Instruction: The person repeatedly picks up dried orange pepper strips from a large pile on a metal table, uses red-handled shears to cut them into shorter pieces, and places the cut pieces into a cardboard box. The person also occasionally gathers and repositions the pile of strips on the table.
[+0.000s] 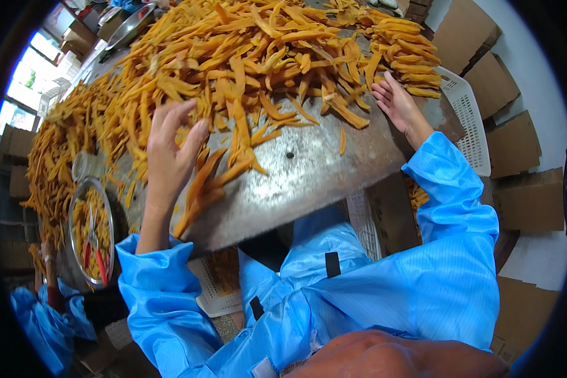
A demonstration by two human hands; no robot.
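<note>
A large pile of dried orange strips (203,61), apparently sweet potato, spreads over the metal tabletop (307,163). Over its near left part is my left hand (172,141), thumb and fingers apart and holding nothing. Close beside that hand, a few longer strips (201,196) lie near the table's edge. At the right, my right hand (397,101) is empty, its palm turned inward and fingers stretched out. Just beyond it, neatly layered strips (413,59) form a stack. One small piece (342,141) lies alone on the metal between my hands.
To the left, a steel bowl (111,227) holds scraps and red-handled snips (94,250), with a clear jar (82,165) behind. Another person's blue sleeve (42,321) shows at lower left. A white plastic basket (470,118) and cardboard boxes (515,146) stand at right.
</note>
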